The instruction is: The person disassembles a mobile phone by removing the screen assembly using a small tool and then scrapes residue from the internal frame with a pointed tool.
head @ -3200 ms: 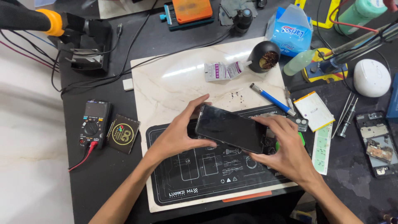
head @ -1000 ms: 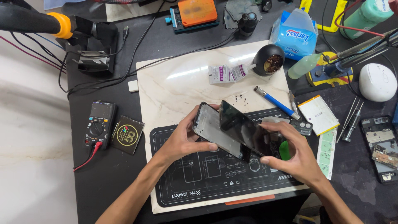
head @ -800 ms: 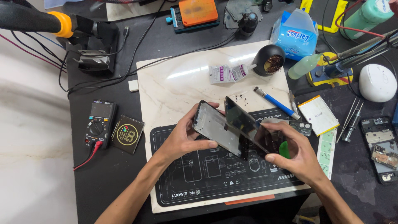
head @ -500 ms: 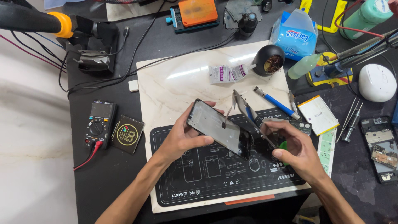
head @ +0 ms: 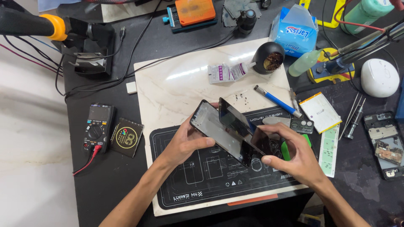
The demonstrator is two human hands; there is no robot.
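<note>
Left hand (head: 185, 143): our fingers grip the phone frame (head: 214, 128).
Right hand (head: 294, 157): our fingers hold the lifted screen (head: 242, 126).
Around: blue tool (head: 275, 101), glue tube (head: 227, 72), black mat (head: 198, 176) on the tabletop (head: 105, 180).

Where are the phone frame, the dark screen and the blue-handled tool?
phone frame (head: 208, 124), head view, on its pale inner face.
dark screen (head: 235, 124), head view, on the glossy glass.
blue-handled tool (head: 277, 101), head view, on the middle of its blue handle.
</note>
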